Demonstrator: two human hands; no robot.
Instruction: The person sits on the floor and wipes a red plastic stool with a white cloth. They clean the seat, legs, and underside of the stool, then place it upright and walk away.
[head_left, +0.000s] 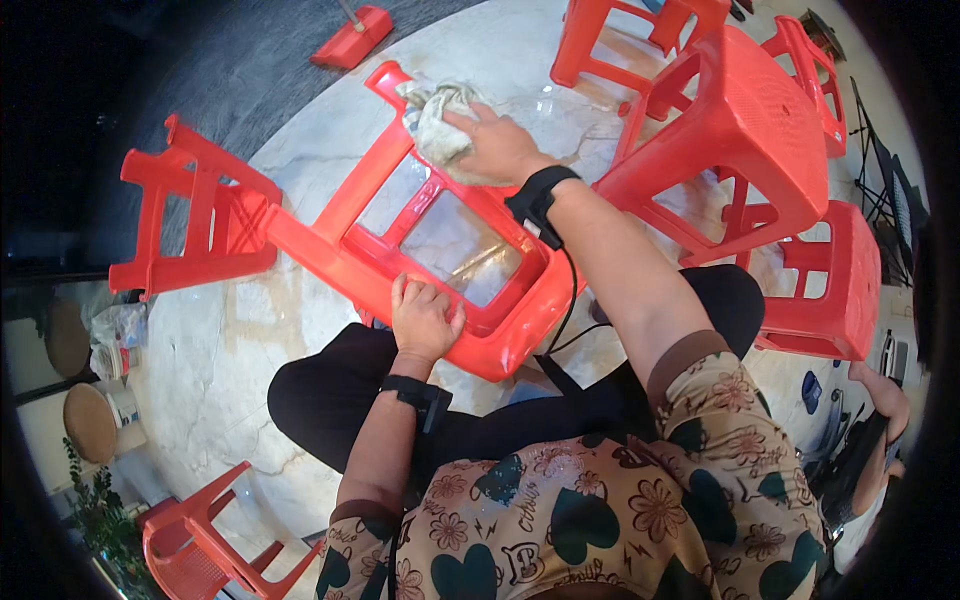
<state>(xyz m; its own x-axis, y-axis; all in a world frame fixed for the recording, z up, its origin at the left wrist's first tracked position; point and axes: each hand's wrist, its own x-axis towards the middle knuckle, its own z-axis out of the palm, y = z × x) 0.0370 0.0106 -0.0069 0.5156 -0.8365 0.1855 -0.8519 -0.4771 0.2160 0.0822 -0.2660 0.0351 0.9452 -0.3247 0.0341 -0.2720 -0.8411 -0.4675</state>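
A red plastic stool (325, 262) lies tipped over in front of my knees, its legs pointing away from me. My left hand (425, 318) is closed over the near edge of its frame, with the fingertips on the red plastic. Farther off, my right hand (497, 148) presses a bunched, pale greenish-white cloth (440, 125) against one of the stool's legs. The fingers of that hand wrap over the cloth, and part of it hangs past the leg. Both wrists wear black bands.
Another tipped red stool (205, 215) lies to the left. Upright red stools (750, 130) crowd the right side. A red chair (190, 540) stands at the lower left, near a green plant (95, 510). Far off is a red dustpan (353, 38). Another person (880, 430) sits at the right edge.
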